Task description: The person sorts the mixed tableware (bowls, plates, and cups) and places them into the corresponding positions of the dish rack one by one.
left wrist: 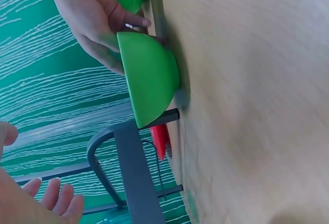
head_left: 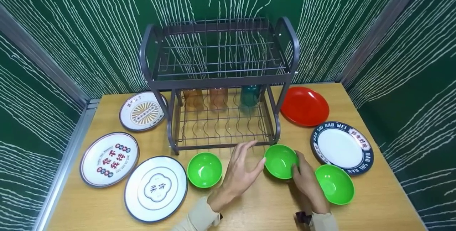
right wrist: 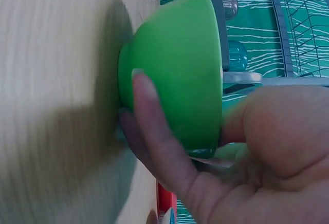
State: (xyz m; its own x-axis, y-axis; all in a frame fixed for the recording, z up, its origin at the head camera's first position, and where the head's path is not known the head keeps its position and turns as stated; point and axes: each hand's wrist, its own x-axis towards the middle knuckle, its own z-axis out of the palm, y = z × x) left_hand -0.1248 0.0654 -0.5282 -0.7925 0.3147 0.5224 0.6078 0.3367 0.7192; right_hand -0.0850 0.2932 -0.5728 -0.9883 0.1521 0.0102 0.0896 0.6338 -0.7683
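We grip a green bowl [head_left: 279, 161] with right hand [head_left: 307, 179]; left hand [head_left: 240, 172] wide beside it; red plate [head_left: 305, 106] near back-right corner of desk [head_left: 256, 202].

Before me, a plain beige left sleeve [head_left: 199, 216] and a matching right sleeve [head_left: 323, 222] clothe the arms to near the wrists, the right bordered by a dark band [head_left: 303, 217] and the left by a small dark edge [head_left: 221, 216].

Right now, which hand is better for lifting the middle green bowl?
Probably the right hand: its thumb and fingers grip the middle green bowl by its side. The left hand is close by but holds nothing, so it would have to take hold first.
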